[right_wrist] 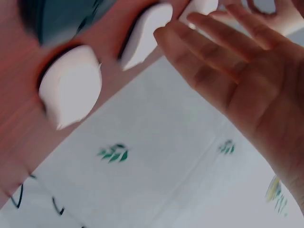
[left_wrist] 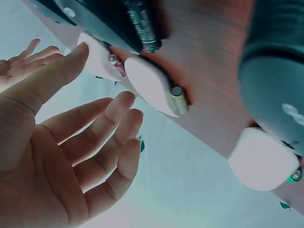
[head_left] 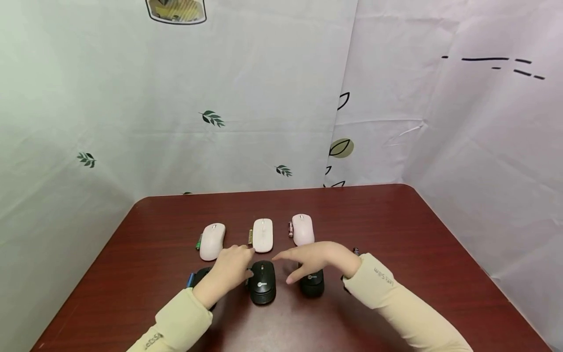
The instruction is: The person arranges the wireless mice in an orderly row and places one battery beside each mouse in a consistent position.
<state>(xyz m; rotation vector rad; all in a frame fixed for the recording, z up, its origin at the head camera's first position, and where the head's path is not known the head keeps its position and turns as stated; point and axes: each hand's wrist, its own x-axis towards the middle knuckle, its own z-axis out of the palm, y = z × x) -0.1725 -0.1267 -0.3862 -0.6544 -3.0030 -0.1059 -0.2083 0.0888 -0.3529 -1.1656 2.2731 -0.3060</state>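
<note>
My left hand (head_left: 231,266) hovers with relaxed fingers beside the middle black mouse (head_left: 263,281), and its palm is bare in the left wrist view. It partly hides another black mouse (head_left: 201,275) with a blue battery (head_left: 190,279) at its left. Over a third black mouse (head_left: 312,283) is my right hand (head_left: 314,258), its fingers stretched toward the left and holding nothing. In the left wrist view, a dark battery (left_wrist: 142,26) lies by a black mouse.
Behind stand a white mouse (head_left: 212,241) with a green battery (head_left: 199,242), another white mouse (head_left: 263,235) with a gold battery (head_left: 250,237), and a pale pink mouse (head_left: 303,230) with a pink battery (head_left: 291,229). A dark battery (head_left: 356,251) lies by the right sleeve. A wall cloth borders the brown table (head_left: 418,274).
</note>
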